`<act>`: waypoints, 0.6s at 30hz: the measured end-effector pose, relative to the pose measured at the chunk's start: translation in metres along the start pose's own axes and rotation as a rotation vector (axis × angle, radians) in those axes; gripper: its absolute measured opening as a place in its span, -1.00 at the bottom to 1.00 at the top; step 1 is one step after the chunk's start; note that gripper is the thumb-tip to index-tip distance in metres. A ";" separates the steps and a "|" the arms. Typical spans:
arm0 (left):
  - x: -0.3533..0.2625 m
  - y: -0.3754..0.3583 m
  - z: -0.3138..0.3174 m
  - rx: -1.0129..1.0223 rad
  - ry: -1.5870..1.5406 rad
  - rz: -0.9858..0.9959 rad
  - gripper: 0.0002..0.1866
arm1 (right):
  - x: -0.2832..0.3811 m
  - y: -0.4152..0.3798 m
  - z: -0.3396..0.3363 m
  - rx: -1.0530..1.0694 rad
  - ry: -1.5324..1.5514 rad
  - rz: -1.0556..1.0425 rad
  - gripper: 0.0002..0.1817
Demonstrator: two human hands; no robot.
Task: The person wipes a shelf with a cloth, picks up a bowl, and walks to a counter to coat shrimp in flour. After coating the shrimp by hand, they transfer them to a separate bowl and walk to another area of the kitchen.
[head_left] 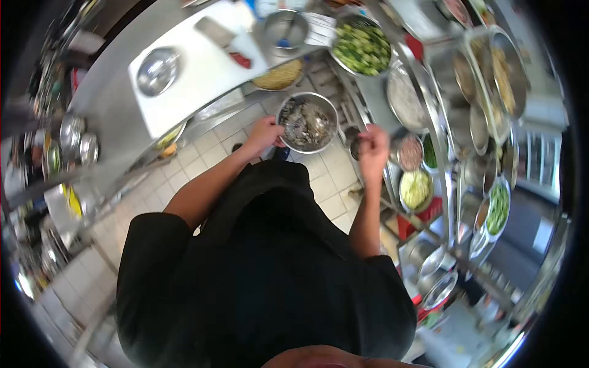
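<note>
My left hand (265,133) grips the rim of the steel bowl (307,122), held over the tiled floor (211,147); its dark contents are blurred. My right hand (373,149) is clenched, holding something I cannot make out, beside the bench (374,92).

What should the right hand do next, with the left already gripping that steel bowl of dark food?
Probably bring the right hand over the steel bowl. The left hand holds the bowl's rim, while the right, fingers bunched, hangs beside it, off the bowl.
</note>
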State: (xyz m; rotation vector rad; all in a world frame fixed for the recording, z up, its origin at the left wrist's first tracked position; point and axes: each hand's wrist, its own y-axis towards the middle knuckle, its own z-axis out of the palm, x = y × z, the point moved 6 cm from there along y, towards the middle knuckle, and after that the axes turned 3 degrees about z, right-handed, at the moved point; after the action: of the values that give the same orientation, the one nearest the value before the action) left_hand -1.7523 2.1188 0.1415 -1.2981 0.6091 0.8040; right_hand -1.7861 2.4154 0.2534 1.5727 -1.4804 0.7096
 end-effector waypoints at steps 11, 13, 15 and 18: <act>0.101 -0.083 -0.167 -0.234 -0.352 -0.073 -0.81 | 0.069 -0.095 0.248 0.909 -0.093 -0.366 -0.75; 0.124 -0.086 -0.193 -0.266 -0.408 -0.047 -0.78 | 0.071 -0.106 0.283 1.032 -0.101 -0.349 -0.79; 0.143 -0.078 -0.217 -0.331 -0.442 -0.012 -0.77 | 0.077 -0.110 0.316 1.080 -0.101 -0.386 -0.86; 0.158 -0.077 -0.239 -0.476 -0.572 0.056 -0.75 | 0.070 -0.113 0.363 1.124 -0.030 -0.539 -0.88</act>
State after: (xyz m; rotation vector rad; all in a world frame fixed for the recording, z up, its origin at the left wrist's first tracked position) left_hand -1.5856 1.9062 0.0201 -1.3865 -0.0116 1.3568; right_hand -1.7168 2.0616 0.1146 2.6532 -0.5344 1.2780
